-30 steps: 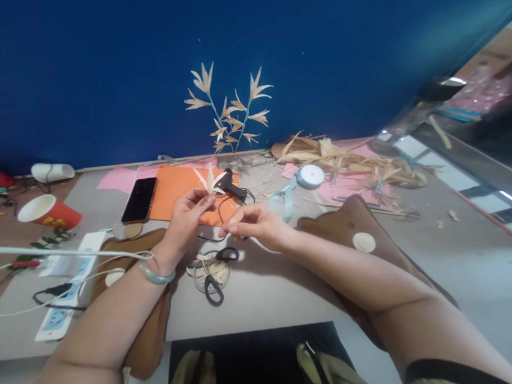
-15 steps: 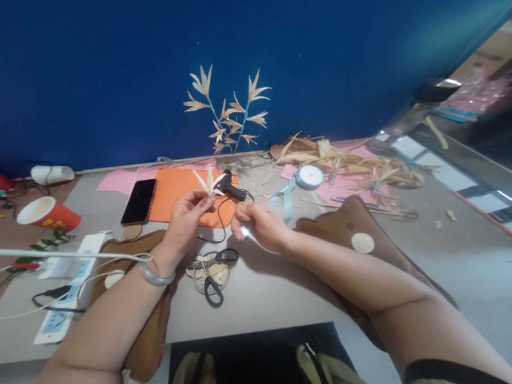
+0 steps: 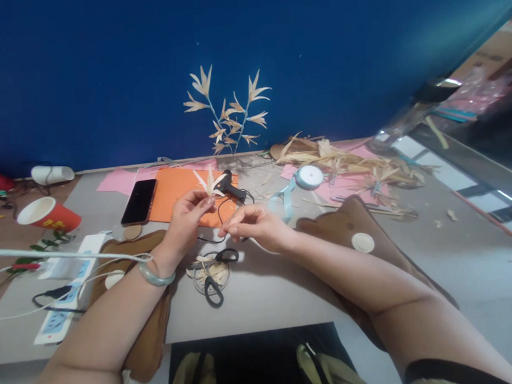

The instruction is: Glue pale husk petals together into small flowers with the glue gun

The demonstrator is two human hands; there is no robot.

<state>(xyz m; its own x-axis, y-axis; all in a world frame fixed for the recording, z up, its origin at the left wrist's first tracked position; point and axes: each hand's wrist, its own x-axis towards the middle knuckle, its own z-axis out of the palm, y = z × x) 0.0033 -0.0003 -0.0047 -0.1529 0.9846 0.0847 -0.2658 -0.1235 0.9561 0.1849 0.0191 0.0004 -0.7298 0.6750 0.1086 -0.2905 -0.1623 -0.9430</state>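
Between its thumb and fingers, my left hand pinches the base of a flower made of pale, dry husk petals, which point up. My right hand is a little to the right and lower, thumb and fingertips pressed together; what they hold, if anything, is too small to make out. Behind both hands a black glue gun lies on an orange sheet. Closer to me, black-handled scissors rest across a small clear dish with pale pieces in it.
Branches of husk flowers stand against the blue wall. At right lie a ribbon spool and dry husks. Left are a phone, a red cup and a power strip with cables. Brown pads lie under my arms.
My right hand has turned and its fingertips have come left, closer to the flower. A light spot at its fingers no longer shows. My left hand and the flower stay put.
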